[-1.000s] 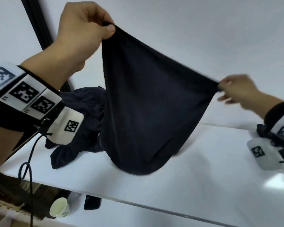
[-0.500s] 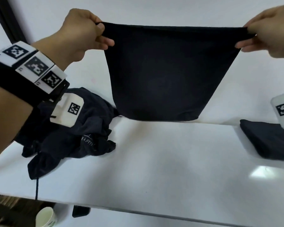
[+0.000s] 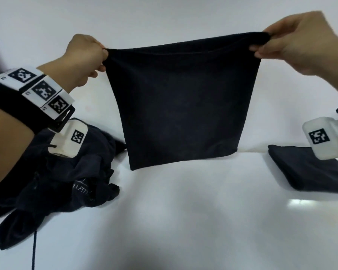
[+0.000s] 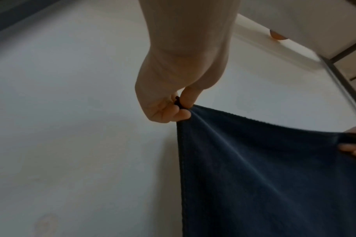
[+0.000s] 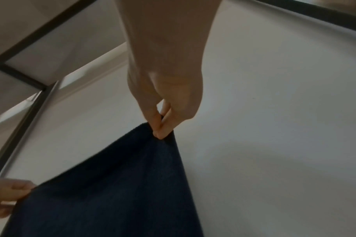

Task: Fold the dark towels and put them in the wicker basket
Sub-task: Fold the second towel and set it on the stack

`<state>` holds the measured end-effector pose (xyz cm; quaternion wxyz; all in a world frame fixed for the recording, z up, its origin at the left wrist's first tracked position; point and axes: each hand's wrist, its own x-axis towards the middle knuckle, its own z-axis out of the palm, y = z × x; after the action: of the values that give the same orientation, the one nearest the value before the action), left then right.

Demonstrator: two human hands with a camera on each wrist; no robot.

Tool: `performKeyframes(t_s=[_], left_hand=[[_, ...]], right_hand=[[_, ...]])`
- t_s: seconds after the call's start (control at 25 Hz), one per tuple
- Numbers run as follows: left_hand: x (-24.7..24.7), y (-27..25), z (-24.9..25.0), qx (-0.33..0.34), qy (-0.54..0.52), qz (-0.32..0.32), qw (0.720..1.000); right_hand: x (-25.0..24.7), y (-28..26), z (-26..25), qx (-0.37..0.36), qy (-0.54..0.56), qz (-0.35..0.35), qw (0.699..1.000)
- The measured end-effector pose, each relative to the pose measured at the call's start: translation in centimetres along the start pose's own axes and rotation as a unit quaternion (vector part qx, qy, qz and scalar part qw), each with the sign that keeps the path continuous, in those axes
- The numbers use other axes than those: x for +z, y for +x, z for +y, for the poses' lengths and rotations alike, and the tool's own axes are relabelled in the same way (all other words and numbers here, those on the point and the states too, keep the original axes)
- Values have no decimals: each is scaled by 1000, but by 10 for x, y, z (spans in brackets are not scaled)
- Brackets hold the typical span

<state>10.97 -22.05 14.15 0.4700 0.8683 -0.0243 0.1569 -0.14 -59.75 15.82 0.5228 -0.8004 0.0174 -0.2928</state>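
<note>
towel (image 3: 180, 106) lower now, top edge tilted

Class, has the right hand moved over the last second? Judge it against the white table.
Yes. The right hand rose from near the table and swung outward, stretching the dark towel flat with the left hand.

place: plain indoor workroom | evidence: white table (image 3: 183, 221), bare white wall (image 3: 164, 16), dark-framed panels (image 5: 21, 40)
</note>
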Motion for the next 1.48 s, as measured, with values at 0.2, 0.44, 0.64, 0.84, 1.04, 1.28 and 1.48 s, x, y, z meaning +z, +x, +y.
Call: performKeyframes(t_s=[0.2, 0.44, 0.64, 0.84, 1.04, 1.28, 1.48], left_hand=[[17, -36, 40, 116, 229, -136, 957], [80, -87, 110, 325, 104, -143, 929], [74, -83, 111, 330, -29, -145, 932], [39, -74, 109, 273, -170, -104, 941], [31, -82, 101, 263, -150, -122, 945], [4, -84, 96, 259, -209, -102, 937], [-34, -68, 72, 218, -234, -63, 945]], right_hand=[[33, -16, -20, -59, -101, -51, 992], [72, -41, -40, -123, -73, -65, 988], [60, -75, 4, -52, -104, -120, 986], [49, -107, 72, 85, -221, -206, 950], [71, -117, 36, 18, -66, -119, 991], [101, -124, 38, -26, -153, -194, 969], [89, -132, 82, 97, -227, -280, 928]])
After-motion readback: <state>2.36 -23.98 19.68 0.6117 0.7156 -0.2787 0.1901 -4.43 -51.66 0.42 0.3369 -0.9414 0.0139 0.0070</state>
